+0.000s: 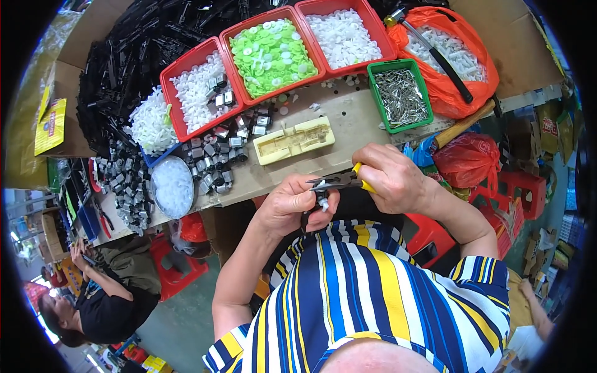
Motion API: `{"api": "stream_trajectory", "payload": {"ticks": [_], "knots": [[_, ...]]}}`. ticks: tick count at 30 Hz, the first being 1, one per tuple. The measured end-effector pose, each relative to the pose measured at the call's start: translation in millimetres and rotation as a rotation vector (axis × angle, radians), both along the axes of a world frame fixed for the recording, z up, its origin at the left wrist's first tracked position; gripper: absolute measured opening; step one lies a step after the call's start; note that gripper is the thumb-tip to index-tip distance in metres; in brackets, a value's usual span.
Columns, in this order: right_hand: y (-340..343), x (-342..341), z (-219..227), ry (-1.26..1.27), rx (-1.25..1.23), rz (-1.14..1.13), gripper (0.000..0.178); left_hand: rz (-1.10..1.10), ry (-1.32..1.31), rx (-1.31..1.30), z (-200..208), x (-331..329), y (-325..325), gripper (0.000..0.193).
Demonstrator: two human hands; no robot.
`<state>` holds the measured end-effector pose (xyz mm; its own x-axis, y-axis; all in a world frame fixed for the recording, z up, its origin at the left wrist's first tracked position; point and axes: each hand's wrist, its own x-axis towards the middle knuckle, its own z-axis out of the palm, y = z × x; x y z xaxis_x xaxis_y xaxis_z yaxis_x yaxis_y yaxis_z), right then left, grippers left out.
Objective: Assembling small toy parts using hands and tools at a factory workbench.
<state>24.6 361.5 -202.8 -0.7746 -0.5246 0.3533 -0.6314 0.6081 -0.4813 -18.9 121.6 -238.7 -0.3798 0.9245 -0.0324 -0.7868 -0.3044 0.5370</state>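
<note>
My right hand (390, 175) is closed around yellow-handled pliers (339, 179), held just past the table's near edge. The jaws reach into my left hand (287, 204), whose fingers pinch a small part (323, 202) with a white plastic piece on it. Something dark hangs below those fingers, and its shape is mostly hidden. A cream-coloured block (293, 140) with a hollowed recess lies on the table just beyond my hands.
Red bins hold white pieces (345, 38) and green discs (272, 56). A green bin (398, 96) holds metal pins. Small motors (214, 158) lie piled at left, near a bowl (173, 186). A hammer (438, 59) rests on an orange bag (482, 46). Another person (106, 304) sits at left.
</note>
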Motion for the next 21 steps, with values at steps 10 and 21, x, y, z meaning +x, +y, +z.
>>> {"api": "stream_trajectory", "payload": {"ticks": [10, 21], "knots": [[-3.9, -0.7, 12.6, -0.028, 0.188, -0.17, 0.034, 0.488, 0.575, -0.424, 13.8, 0.8, -6.2, 0.028], [-20.4, -1.7, -2.2, -0.003, 0.265, -0.125, 0.017, 0.597, 0.85, -0.662, 14.1, 6.6, -15.6, 0.028]]}}
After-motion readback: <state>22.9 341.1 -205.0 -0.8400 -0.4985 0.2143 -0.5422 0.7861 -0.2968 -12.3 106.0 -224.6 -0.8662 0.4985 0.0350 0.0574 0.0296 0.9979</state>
